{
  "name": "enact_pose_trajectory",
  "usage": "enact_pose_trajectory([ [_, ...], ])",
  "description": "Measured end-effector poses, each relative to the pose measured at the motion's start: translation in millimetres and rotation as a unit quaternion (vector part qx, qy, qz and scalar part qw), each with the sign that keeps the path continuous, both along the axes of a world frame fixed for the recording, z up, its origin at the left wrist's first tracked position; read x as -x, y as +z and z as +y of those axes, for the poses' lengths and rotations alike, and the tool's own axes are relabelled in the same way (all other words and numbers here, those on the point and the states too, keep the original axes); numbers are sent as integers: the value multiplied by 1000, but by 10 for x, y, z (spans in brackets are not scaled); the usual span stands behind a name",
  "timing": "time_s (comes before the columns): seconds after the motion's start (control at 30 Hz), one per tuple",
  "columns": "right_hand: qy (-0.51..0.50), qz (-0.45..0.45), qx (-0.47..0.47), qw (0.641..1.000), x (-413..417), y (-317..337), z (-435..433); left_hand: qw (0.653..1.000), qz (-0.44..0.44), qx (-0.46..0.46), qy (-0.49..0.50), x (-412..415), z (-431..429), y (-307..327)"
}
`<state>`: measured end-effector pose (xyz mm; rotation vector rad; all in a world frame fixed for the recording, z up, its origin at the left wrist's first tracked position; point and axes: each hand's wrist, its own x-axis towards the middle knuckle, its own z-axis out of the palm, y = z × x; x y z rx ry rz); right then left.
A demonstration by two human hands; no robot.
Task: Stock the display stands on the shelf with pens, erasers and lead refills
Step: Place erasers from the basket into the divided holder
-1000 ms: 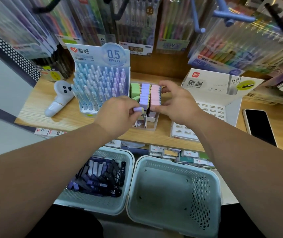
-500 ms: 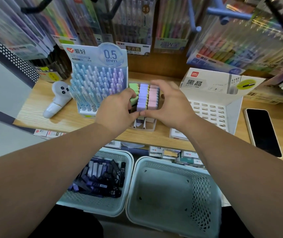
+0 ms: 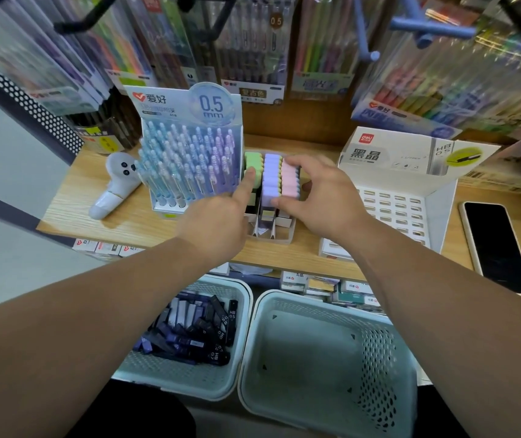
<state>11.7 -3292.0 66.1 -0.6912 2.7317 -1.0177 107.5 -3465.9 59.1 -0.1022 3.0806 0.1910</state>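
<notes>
The eraser stand [image 3: 271, 229] sits on the wooden shelf [image 3: 72, 210] between both hands. The left hand [image 3: 218, 222] points one finger onto the green erasers [image 3: 252, 165], gripping nothing; the right hand [image 3: 319, 197] spreads loosely over the pink erasers [image 3: 289, 181], its thumb touching the purple row [image 3: 270, 178].

"0.5 mm" on pen stand [image 3: 189, 147], "HB 0.5" on refill box [image 3: 410, 156]
</notes>
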Motion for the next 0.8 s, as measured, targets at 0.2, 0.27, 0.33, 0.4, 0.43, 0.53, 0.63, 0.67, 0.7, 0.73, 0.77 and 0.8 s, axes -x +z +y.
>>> enact_pose_trajectory([
  [0.2,3,-1,1,1000,-10,-28,9,1000,5,-12,8,-27,3,11],
  [0.27,-2,-4,0,1000,-10,-43,8,1000,3,-10,9,-41,0,33],
  [0.33,-10,-9,-7,1000,-5,-59,3,1000,5,-7,11,-53,-5,43],
  [0.4,-14,-14,-15,1000,-11,-64,-5,1000,10,-6,11,-70,-8,40],
  [0.43,-15,-16,-16,1000,-21,-55,-8,1000,13,-5,9,-83,-13,34],
  [0.53,-19,-27,-11,999,-72,-17,-4,1000,15,-3,4,-116,-38,32],
  [0.63,-26,-39,-2,999,-138,61,17,999,25,-23,2,-176,-83,70],
  [0.67,-30,-38,-3,999,-172,94,28,999,31,-25,-1,-216,-110,79],
  [0.7,-37,-31,-8,999,-221,130,38,999,38,-27,-1,-263,-147,94],
  [0.73,-48,-14,-11,999,-283,162,49,999,42,-33,3,-316,-193,100],
  [0.77,-60,11,-5,998,-362,190,50,998,47,-44,12,-380,-250,108],
  [0.8,-69,38,13,997,-452,206,44,997,52,-60,20,-455,-309,108],
])
